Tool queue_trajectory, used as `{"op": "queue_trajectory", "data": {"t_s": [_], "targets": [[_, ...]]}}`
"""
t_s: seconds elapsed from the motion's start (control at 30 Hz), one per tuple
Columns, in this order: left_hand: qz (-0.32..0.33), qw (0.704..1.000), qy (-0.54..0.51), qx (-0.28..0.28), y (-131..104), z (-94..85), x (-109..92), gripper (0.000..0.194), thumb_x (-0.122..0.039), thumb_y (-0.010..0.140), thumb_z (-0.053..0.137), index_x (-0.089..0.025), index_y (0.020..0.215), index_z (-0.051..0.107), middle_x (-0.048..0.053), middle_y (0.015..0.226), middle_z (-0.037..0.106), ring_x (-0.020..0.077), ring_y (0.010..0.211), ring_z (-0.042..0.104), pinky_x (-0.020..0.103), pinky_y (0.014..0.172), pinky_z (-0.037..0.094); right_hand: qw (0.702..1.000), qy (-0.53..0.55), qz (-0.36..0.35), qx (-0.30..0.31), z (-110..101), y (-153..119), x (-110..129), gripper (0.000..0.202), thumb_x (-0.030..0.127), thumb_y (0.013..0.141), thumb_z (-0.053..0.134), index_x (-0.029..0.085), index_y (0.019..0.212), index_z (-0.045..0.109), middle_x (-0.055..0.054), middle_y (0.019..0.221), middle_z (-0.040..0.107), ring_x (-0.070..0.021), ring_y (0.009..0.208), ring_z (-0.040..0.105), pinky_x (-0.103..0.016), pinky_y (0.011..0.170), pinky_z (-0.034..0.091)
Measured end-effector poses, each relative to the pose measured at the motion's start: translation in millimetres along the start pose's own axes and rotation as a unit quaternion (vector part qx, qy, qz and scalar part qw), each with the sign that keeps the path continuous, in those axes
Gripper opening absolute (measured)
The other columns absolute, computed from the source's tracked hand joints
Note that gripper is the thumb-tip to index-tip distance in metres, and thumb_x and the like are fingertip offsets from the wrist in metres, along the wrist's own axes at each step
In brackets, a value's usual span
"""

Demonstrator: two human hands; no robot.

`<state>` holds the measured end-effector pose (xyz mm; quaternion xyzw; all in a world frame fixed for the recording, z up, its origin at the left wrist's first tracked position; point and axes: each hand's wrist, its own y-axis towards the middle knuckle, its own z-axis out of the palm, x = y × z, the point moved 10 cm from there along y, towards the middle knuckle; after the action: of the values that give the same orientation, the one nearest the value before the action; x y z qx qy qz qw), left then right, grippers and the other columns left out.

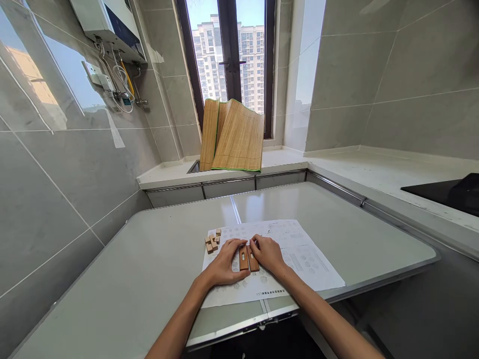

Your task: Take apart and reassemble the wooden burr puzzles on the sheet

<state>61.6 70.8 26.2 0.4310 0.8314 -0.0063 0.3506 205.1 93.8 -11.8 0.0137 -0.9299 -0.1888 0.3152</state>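
Two brown wooden pieces lie side by side on a printed white sheet (310, 259), each with an oval slot. My left hand (225, 263) spans the left wooden piece (243, 258) lengthwise, fingertips at its far end and thumb at its near end. At the far end of the right wooden piece (253, 260), the fingers of my right hand (268, 252) are curled against it; their tips are partly hidden. Several small pale wooden blocks (211, 243) sit in a loose cluster beyond my left hand, at the sheet's left edge.
The sheet rests on a pale folding table (164, 259) with a metal-trimmed edge and a centre seam. Behind it runs a white counter (284, 158) with a folded bamboo mat (239, 137) standing before the window. A black cooktop (449, 192) is at right.
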Motion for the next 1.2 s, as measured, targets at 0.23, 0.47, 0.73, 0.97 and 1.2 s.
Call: {"op": "queue_trajectory", "data": {"t_s": [0.23,0.47,0.73,0.97,1.2], "targets": [[0.005,1.000,0.016,0.000,1.1,2.1,0.9,0.087,-0.045,0.068,0.087,-0.029,0.143,0.046,0.013,0.149,0.046,0.0347,0.139,0.044,0.053,0.116,0.040,1.000,0.027,-0.007,0.007,-0.8,-1.3,3.0,0.017,0.030,0.099,0.050,0.024,0.093,0.065,-0.002,0.071,0.071,-0.0183,0.063,0.061,-0.026,0.057,0.026],[0.031,0.998,0.056,-0.018,2.5,-2.5,-11.9,0.076,-0.041,0.073,0.081,-0.029,0.141,0.048,0.012,0.142,0.052,0.0336,0.134,0.048,0.051,0.113,0.043,0.994,0.098,-0.051,0.022,-3.4,-4.6,17.4,0.016,0.029,0.098,0.049,0.024,0.097,0.064,0.002,0.068,0.069,-0.0169,0.060,0.061,-0.025,0.059,0.033],[0.041,0.993,0.108,-0.038,2.9,-10.6,-21.1,0.060,-0.014,0.066,0.064,-0.029,0.123,0.058,0.009,0.129,0.060,0.0335,0.120,0.056,0.053,0.108,0.045,0.973,0.197,-0.100,0.062,-3.7,-9.1,35.2,0.019,0.026,0.094,0.051,0.026,0.110,0.060,0.002,0.082,0.077,-0.0156,0.058,0.063,-0.026,0.064,0.042],[0.040,0.987,0.134,-0.076,3.5,-17.3,-15.6,0.057,-0.005,0.066,0.056,-0.029,0.118,0.061,0.007,0.123,0.064,0.0312,0.117,0.058,0.054,0.109,0.044,0.970,0.191,-0.120,0.093,-1.2,-12.8,42.6,0.028,0.021,0.093,0.048,0.026,0.119,0.056,0.002,0.088,0.078,-0.0155,0.058,0.062,-0.027,0.066,0.043],[0.040,0.985,0.130,-0.103,2.8,-21.6,-18.0,0.045,-0.009,0.080,0.052,-0.028,0.119,0.063,0.008,0.120,0.066,0.0292,0.115,0.060,0.052,0.103,0.047,0.982,0.150,-0.109,0.032,-10.0,-10.0,36.1,0.021,0.020,0.094,0.046,0.024,0.104,0.063,0.002,0.078,0.073,-0.0161,0.060,0.061,-0.026,0.066,0.042]]}}
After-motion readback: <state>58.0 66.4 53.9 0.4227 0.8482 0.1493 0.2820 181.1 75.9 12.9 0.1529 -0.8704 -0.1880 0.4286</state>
